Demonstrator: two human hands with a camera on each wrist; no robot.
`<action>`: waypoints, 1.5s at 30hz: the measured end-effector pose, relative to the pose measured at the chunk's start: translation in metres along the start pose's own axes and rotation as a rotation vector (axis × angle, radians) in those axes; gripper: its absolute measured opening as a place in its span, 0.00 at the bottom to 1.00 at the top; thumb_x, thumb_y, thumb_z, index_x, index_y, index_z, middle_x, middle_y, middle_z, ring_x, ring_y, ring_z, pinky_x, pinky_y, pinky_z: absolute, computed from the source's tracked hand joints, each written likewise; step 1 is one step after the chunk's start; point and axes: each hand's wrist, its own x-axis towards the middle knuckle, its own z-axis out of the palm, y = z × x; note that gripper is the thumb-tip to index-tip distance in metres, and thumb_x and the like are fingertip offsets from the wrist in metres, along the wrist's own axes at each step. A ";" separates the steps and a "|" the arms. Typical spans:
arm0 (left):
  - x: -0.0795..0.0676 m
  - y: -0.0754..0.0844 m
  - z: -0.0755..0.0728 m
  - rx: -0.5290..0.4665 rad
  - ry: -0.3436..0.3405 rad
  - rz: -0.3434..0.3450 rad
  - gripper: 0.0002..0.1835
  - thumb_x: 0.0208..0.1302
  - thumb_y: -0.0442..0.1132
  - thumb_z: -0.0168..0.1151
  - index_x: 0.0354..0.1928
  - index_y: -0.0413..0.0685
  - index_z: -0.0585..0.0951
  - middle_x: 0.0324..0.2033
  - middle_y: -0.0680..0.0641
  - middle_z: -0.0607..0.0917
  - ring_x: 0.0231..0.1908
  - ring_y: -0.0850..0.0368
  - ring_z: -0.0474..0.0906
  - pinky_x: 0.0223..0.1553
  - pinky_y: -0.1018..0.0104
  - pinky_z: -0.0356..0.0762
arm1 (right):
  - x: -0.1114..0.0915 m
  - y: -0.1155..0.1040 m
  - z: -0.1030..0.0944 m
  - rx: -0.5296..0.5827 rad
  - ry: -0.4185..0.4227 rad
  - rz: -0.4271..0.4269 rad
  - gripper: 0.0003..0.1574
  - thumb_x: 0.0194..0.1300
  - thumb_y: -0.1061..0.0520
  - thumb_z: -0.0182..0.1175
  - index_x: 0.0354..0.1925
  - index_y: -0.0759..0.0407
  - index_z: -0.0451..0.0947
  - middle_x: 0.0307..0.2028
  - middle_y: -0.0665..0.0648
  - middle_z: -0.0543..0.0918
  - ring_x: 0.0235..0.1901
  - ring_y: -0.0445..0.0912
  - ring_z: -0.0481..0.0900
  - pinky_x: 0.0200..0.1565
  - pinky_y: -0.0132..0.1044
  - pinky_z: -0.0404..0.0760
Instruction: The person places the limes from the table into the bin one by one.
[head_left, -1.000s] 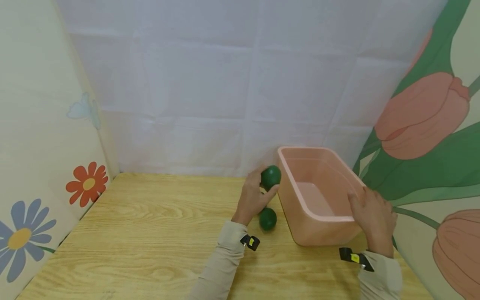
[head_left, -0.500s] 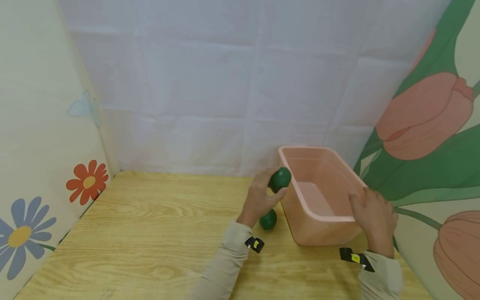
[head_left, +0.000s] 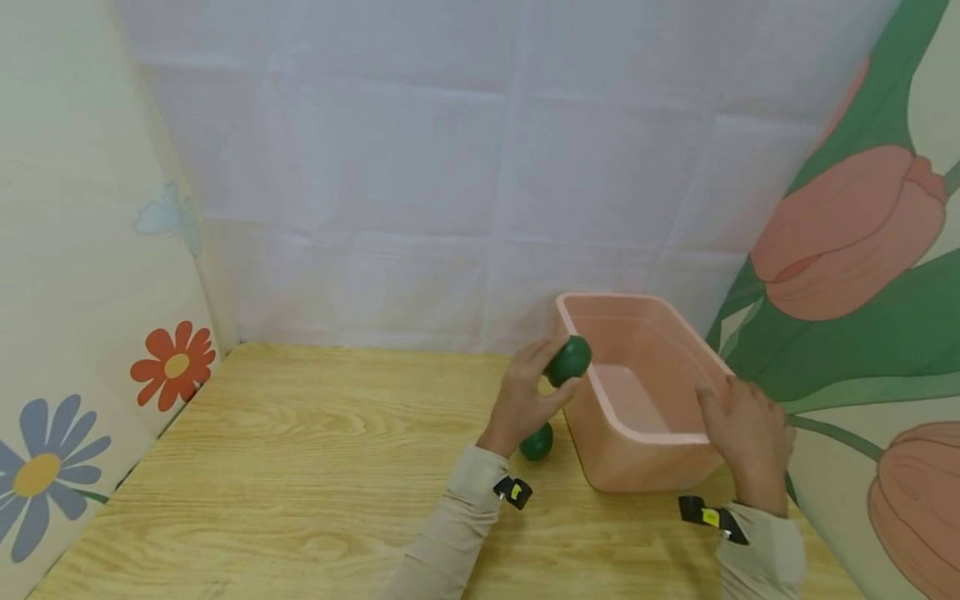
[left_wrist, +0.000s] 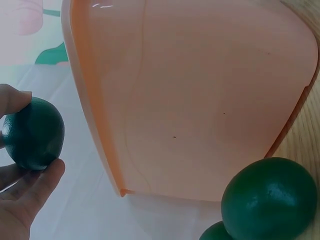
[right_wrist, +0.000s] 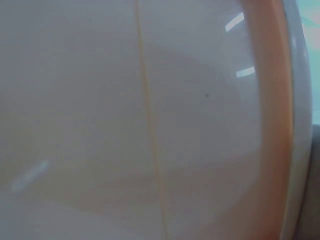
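My left hand (head_left: 522, 396) pinches a dark green, smooth, rounded fruit (head_left: 568, 361) between thumb and fingers. In the head view this fruit overlaps the left rim of a pink plastic bin (head_left: 611, 471). The left wrist view has the held fruit (left_wrist: 36, 132) beside the bin's rim, above the table. Below that hand, a similar green fruit (head_left: 537, 442) lies on the table against the bin's left side. Part of another green fruit (left_wrist: 215, 232) shows behind it in the left wrist view. My right hand (head_left: 750, 429) grips the bin's near right corner, thumb inside the rim.
A wood-grain table (head_left: 300, 467) carries the bin, whose visible inner floor (head_left: 626, 392) is bare. A white cloth backdrop (head_left: 375, 208) hangs behind the table. Walls with painted flowers stand at the left and right.
My left hand has moved right with the held fruit, from beside the bin to its left rim. My right hand and the bin have stayed in place.
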 end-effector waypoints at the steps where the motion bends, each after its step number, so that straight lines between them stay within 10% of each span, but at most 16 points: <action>1: 0.000 0.000 0.000 -0.004 -0.003 -0.003 0.32 0.63 0.41 0.70 0.68 0.44 0.74 0.59 0.40 0.79 0.56 0.47 0.77 0.53 0.61 0.80 | 0.000 0.000 0.000 0.001 0.001 0.000 0.49 0.76 0.34 0.37 0.72 0.74 0.55 0.65 0.82 0.60 0.58 0.83 0.56 0.49 0.76 0.57; 45: 0.005 0.013 0.008 -0.027 0.014 0.064 0.30 0.61 0.39 0.71 0.62 0.36 0.72 0.51 0.39 0.80 0.45 0.51 0.79 0.46 0.71 0.79 | -0.002 0.003 -0.002 -0.023 -0.007 0.002 0.49 0.76 0.34 0.37 0.71 0.74 0.56 0.64 0.82 0.61 0.56 0.82 0.58 0.47 0.76 0.60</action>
